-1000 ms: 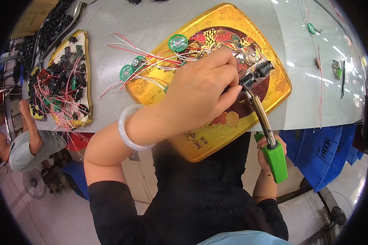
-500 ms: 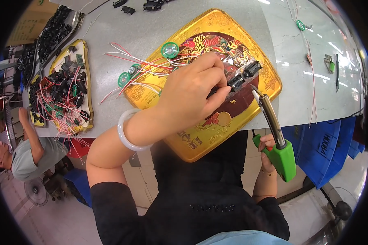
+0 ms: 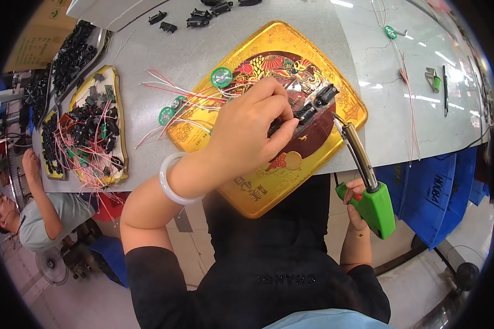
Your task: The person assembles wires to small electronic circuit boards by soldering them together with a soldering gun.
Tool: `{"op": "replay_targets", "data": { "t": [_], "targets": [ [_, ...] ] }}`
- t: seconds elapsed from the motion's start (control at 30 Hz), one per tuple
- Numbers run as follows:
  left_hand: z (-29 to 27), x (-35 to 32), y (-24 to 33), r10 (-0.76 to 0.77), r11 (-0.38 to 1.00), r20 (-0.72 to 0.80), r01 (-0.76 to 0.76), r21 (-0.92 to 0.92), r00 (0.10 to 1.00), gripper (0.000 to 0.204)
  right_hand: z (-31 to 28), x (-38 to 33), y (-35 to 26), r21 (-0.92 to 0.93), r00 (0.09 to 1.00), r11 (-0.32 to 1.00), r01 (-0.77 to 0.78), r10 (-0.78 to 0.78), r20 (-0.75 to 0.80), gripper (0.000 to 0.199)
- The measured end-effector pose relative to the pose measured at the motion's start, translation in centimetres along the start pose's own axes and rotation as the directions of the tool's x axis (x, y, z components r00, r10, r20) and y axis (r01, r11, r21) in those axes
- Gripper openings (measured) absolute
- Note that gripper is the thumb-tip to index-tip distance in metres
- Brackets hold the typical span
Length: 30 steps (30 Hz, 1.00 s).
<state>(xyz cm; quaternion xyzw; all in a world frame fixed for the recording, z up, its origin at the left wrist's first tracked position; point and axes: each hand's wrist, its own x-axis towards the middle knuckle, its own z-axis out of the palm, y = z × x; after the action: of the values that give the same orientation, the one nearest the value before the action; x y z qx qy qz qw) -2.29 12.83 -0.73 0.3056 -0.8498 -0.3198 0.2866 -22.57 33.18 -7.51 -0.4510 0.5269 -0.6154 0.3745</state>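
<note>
My left hand, with a pale bangle at the wrist, reaches over a gold tin lid. Its thumb and fingers pinch a small black plastic part, partly hidden by the fingers. Another black plastic part lies just beyond it on the lid. In my right hand is a green pistol-grip soldering iron, its tip angled up near the fingertips of the left hand, apart from the black parts. Red and white wires with green round discs spread across the lid's left side.
At left, a yellow-edged tray holds black parts and wires. More black parts sit at the table's back. Wires, a green-handled clip and a thin black stick lie right. Blue bins stand below. Another person sits left.
The view has shifted a little, lowering the far table items. My left hand keeps its pinch on the black part; the soldering iron stays in my right hand, its tip still close by.
</note>
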Motion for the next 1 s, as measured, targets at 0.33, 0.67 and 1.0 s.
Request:
{"op": "replay_targets", "data": {
  "t": [0.33, 0.67, 1.0],
  "targets": [
    [0.00, 0.03, 0.17, -0.023, 1.000, 0.011, 0.023, 0.017, 1.000, 0.014, -0.06, -0.20, 0.05, -0.095, 0.999, 0.994, 0.052, -0.051, 0.015, 0.017],
    [0.01, 0.06, 0.13, -0.025, 1.000, 0.010, 0.025, 0.014, 1.000, 0.014, -0.03, -0.27, 0.31, -0.107, 0.997, 0.992, 0.069, -0.065, 0.035, 0.020],
    [-0.11, 0.16, 0.29, -0.026, 1.000, 0.001, 0.026, 0.009, 1.000, 0.013, 0.18, -0.10, 0.09, -0.116, 0.997, 0.991, 0.062, -0.057, 0.046, 0.022]
  ]
}}
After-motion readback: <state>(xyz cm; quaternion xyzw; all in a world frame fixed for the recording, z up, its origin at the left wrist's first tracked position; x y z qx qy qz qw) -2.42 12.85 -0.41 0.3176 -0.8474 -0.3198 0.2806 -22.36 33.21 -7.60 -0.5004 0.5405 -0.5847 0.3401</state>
